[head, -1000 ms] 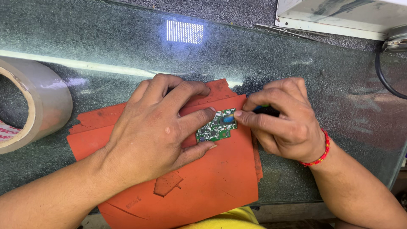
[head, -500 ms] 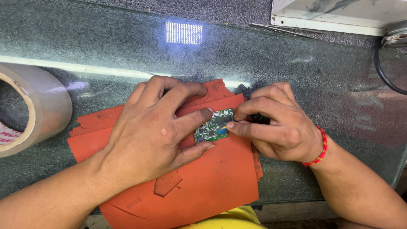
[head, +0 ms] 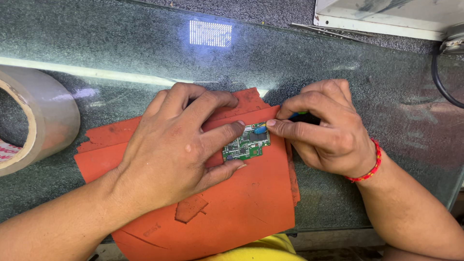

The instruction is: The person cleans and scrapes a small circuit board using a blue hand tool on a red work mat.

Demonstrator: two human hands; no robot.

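A small green circuit board [head: 247, 143] lies on an orange mat [head: 232, 203]. My left hand [head: 179, 145] pins the board between index finger and thumb, palm resting on the mat. My right hand [head: 324, 128] pinches a thin tool with a blue tip [head: 261, 129], and that tip touches the board's upper right corner. Most of the tool is hidden inside the fingers. A red bead bracelet [head: 369, 164] circles my right wrist.
A large roll of clear tape [head: 34, 116] stands at the left edge on the dark speckled glass counter [head: 145, 53]. A white box edge [head: 386, 19] and a black cable [head: 442, 82] sit at the back right. Worn mat flaps lie near the front.
My right hand has shifted slightly and the tool's blue tip now shows at the board's upper corner. My left hand keeps its hold on the board.
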